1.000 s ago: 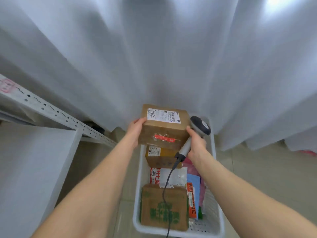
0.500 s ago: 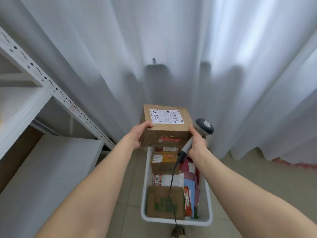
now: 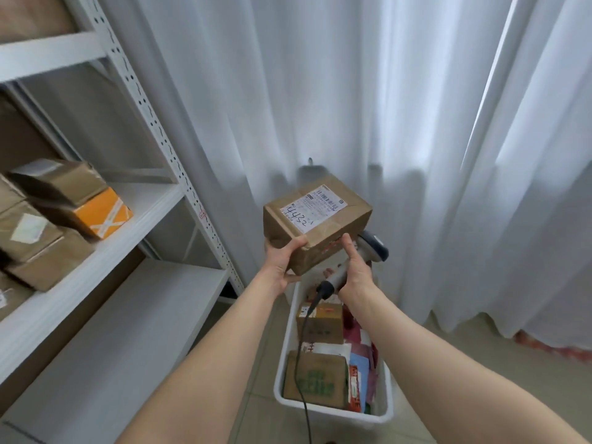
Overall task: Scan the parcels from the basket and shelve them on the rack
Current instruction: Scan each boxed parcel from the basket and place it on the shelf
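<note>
A brown cardboard parcel with a white label marked 4432 is held up above the white basket. My left hand grips its lower left corner from below. My right hand holds the grey barcode scanner by its handle, and its thumb presses the parcel's right side. The scanner's black cable hangs down over the basket. Several parcels lie in the basket, among them a brown box with green print. The white metal rack stands to the left.
On the rack's middle shelf sit several brown boxes and an orange one. The lower shelf is a bare white board. White curtains hang behind the basket down to the tiled floor.
The view has swung up and left, bringing the rack's shelves into sight. The parcel has turned so its label lies at an angle. Both hands have shifted towards its underside.
</note>
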